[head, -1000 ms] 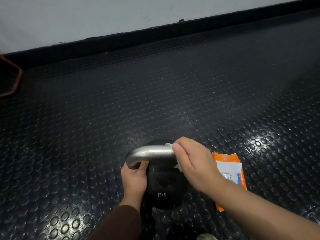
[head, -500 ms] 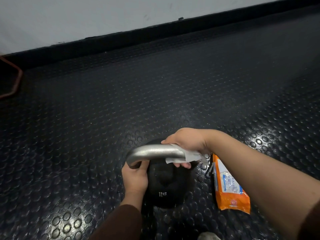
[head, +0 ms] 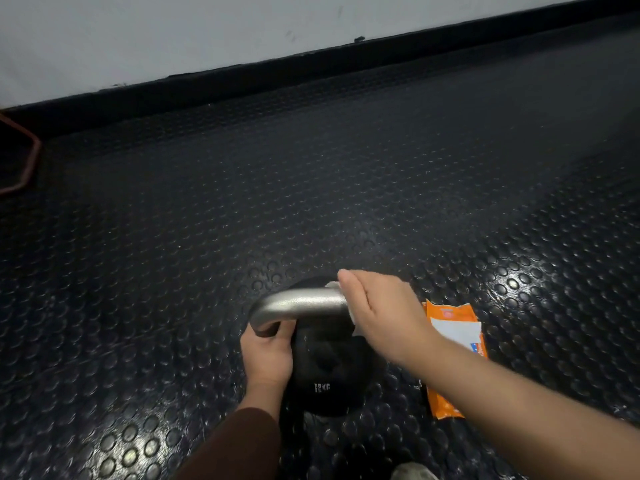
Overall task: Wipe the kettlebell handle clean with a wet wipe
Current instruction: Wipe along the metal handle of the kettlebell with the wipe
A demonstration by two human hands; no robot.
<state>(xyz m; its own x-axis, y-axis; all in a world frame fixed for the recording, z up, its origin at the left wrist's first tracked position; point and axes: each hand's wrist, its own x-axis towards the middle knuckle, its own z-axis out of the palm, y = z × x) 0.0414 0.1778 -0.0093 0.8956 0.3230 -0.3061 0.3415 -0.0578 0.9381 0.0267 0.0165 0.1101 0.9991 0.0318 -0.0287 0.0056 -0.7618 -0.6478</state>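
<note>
Kettlebell (head: pixel 325 372) sits on the black studded rubber floor (head: pixel 311 202), pretty much straight below the camera. The ball is matte black with a white "12KG" on the side facing me. The handle (head: pixel 301 304) is bare grey metal with a slightly grainy, satin look, and it catches a soft highlight along its top. It arches across the top of the kettlebell.

Left hand (head: pixel 266 355), in a brown sleeve, grips the handle's left leg right where it drops into the ball, thumb curled round the near side. Right hand (head: pixel 381 313) is wrapped over the handle's right end with the white wet wipe (head: pixel 350 315) pinned between palm and metal. Bits of wipe poke out above and below the bar. The fingers go over the far side, so I can't see them.

An orange and white wipes pack (head: pixel 453 327) lies flat just to the right of the kettlebell, partly under the right forearm. A white wall (head: pixel 173 36) with a black baseboard runs well beyond the kettlebell.
</note>
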